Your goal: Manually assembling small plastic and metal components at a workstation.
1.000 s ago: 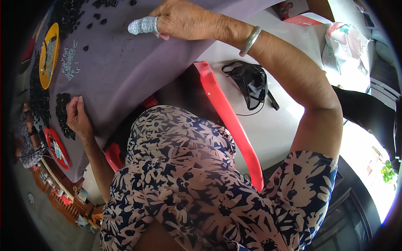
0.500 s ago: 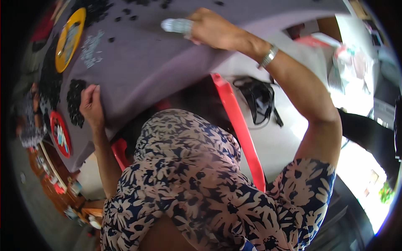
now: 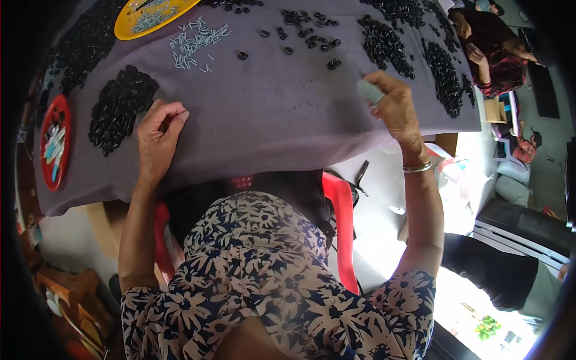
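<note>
My left hand point(image 3: 159, 135) is closed over the purple-grey cloth, fingers curled and thumb against the forefinger. Anything inside that pinch is too small or hidden to make out. It is beside a heap of short black cylindrical pieces point(image 3: 123, 108). My right hand point(image 3: 395, 105), with a bracelet on the wrist, is closed round a pale grey-green object point(image 3: 370, 92), ribbed and blurred, like a small wad. It is over the cloth near the table's front edge. Loose black pieces point(image 3: 312, 41) are scattered beyond, with thin pale grey sticks point(image 3: 195, 45) to their left.
A yellow plate point(image 3: 124, 31) of grey sticks is at the far left; a red plate point(image 3: 46, 174) holding small tools stands at the near left. More black heaps point(image 3: 384, 48) lie far right, near another person point(image 3: 495, 57). I sit in a red chair point(image 3: 343, 228).
The view has swung, bringing the right side of the table into sight. My right hand, still round the pale object, is now by the table's right front. My left hand remains beside the black heap.
</note>
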Demonstrator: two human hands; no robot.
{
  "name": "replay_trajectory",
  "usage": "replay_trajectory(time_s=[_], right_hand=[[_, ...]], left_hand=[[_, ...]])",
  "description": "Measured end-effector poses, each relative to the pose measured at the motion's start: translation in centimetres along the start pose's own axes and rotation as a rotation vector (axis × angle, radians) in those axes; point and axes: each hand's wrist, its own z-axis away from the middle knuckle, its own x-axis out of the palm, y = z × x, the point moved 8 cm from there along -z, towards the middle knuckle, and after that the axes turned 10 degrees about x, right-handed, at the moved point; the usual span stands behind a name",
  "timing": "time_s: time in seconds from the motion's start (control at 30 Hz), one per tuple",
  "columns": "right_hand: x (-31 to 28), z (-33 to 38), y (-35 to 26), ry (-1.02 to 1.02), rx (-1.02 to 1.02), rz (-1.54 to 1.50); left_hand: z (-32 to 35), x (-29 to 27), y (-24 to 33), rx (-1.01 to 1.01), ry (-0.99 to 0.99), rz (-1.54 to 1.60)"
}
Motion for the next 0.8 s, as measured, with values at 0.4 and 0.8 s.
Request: replay_trajectory(time_s=[0.4,0.8], right_hand=[[-2.9,-3.0,3.3,0.061,0.217,0.306],[1.9,-7.9,-3.9,-0.097,-0.009,0.208]], left_hand=[[0.0,-0.6,0.5,-0.086,0.019,0.052],[0.0,-0.8,0.6,-0.081,0.0,0.04]])
